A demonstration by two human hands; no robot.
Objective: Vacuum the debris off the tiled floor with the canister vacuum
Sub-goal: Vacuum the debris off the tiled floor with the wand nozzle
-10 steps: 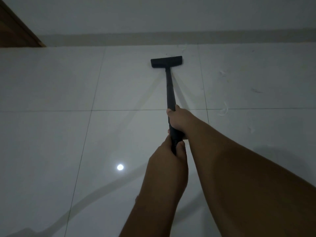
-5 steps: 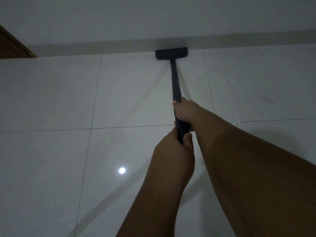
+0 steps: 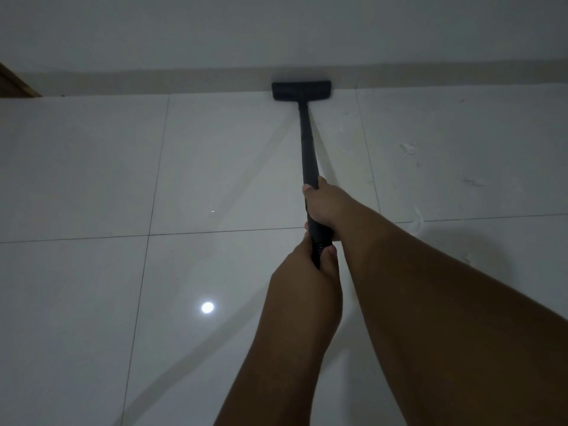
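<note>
The push stroke looks spent, the one floor head [image 3: 301, 91] touching the far skirting [image 3: 153, 79]; two hands grip its one wand [image 3: 308, 149], right hand [image 3: 325, 207] farther, left hand [image 3: 305, 272] nearer, fingers curled round it; next, draw back and shift right towards some four pale debris scraps [image 3: 408, 148] on the tiled floor [image 3: 92, 167].

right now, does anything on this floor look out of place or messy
Yes: pale scraps and a curled white strip lie on the tiles right of the wand, not yet vacuumed. The floor head sits at the baseboard, away from them. Nothing looks damaged.
</note>
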